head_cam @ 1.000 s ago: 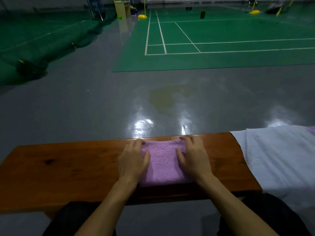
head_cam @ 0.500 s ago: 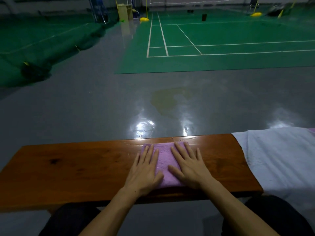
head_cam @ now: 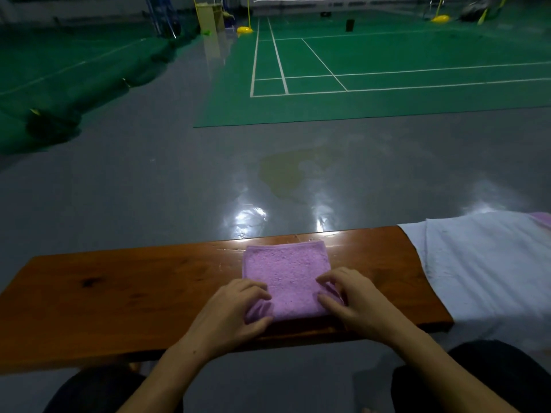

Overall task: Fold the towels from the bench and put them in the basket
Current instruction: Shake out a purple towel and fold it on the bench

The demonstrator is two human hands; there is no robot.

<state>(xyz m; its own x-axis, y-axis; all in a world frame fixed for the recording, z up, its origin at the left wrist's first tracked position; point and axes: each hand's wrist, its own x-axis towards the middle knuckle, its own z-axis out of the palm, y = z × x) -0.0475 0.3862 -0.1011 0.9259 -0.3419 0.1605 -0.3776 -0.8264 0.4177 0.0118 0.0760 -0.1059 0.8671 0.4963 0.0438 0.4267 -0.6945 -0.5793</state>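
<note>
Left hand (head_cam: 235,311) and right hand (head_cam: 354,299), each grip closed in a pinch, thumb below and curled fingers above, on a near corner of the folded pink towel (head_cam: 286,272). Both forearms reach forward from the lower edge, wrists low over the near rim. The towel lies flat on the wooden table (head_cam: 119,287); a white towel (head_cam: 483,263) drapes the table's right end.

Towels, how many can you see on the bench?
3. A folded purple towel under both hands mid-bench, a white towel spread at the right end, and a purple edge beyond it. More may be hidden.
</note>
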